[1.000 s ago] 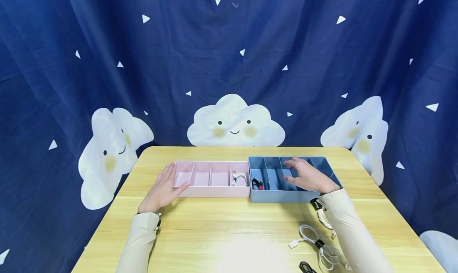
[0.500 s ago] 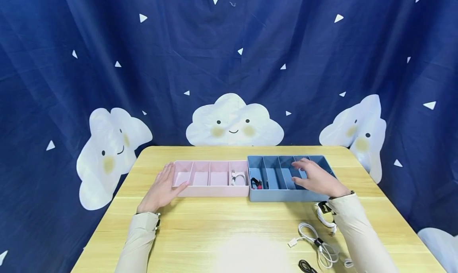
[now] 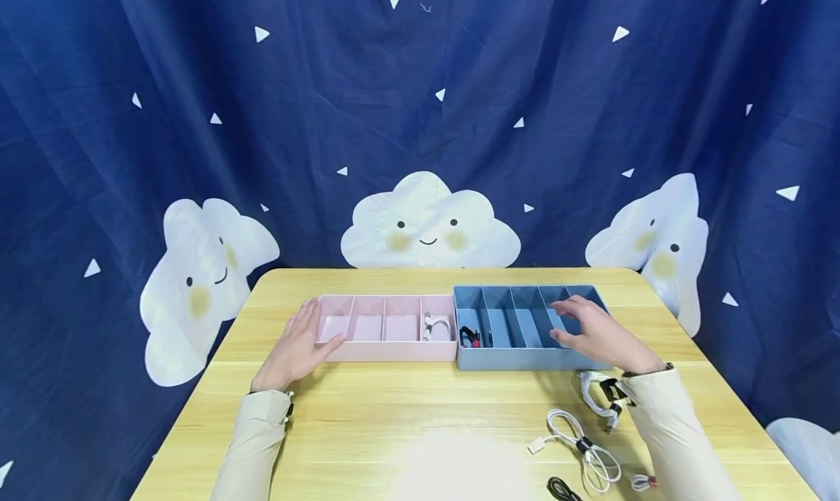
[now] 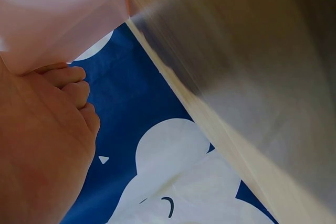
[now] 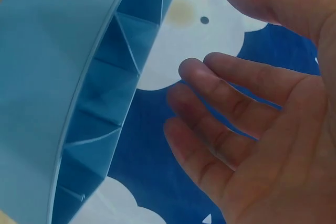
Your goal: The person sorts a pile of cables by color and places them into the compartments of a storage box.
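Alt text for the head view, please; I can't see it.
Empty right hand hovers at the right part of a blue divided box; left hand touches the left end of the neighbouring pink box. Cables lie in both boxes and on the table at right.

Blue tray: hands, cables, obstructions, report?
Left hand touching pink tray; right hand empty, near blue tray. Black cable in its leftmost compartment. No obstruction seen.

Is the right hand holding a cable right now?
No, the right wrist view shows the right hand with its bare palm visible and nothing in its grasp.
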`<state>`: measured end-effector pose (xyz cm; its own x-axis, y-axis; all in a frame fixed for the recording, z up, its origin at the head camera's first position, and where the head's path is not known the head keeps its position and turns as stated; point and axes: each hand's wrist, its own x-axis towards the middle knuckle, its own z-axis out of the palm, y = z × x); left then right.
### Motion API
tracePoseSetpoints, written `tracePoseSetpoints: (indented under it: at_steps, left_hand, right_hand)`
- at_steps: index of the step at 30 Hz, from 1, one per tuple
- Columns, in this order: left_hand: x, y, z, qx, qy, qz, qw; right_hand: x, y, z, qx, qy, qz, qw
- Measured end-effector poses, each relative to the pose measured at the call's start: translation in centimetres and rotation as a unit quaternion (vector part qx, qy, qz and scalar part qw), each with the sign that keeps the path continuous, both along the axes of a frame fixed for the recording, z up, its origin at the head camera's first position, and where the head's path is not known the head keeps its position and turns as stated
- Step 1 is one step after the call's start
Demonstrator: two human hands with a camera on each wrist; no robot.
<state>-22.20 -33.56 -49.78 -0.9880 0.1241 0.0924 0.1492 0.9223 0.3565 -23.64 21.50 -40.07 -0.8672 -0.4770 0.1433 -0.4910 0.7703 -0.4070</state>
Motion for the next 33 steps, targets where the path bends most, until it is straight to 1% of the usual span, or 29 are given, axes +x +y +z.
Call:
tracePoseSetpoints:
  at_steps: [11, 18, 25, 33]
  left_hand:
    - [-0.1, 0.1, -0.1, -0.008, 0.002, -0.001, 1.0000]
    - [-0.2, 0.1, -0.1, -0.015, 0.005, 0.000, 0.9999]
    - [-0.2, 0.0, -0.2, -0.021, 0.012, 0.000, 0.9997]
    - [-0.2, 0.0, -0.2, -0.024, 0.012, 0.000, 0.9996]
  right_hand:
    - [1.3, 1.9, -0.4, -0.007, 0.000, -0.018, 1.000]
    - [2.2, 3.2, -0.8, -0.009, 0.014, -0.025, 1.000]
    - [2.9, 4.4, -1.3, -0.004, -0.002, -0.043, 0.999]
    - [3.7, 5.6, -2.2, -0.001, 0.021, -0.048, 0.999]
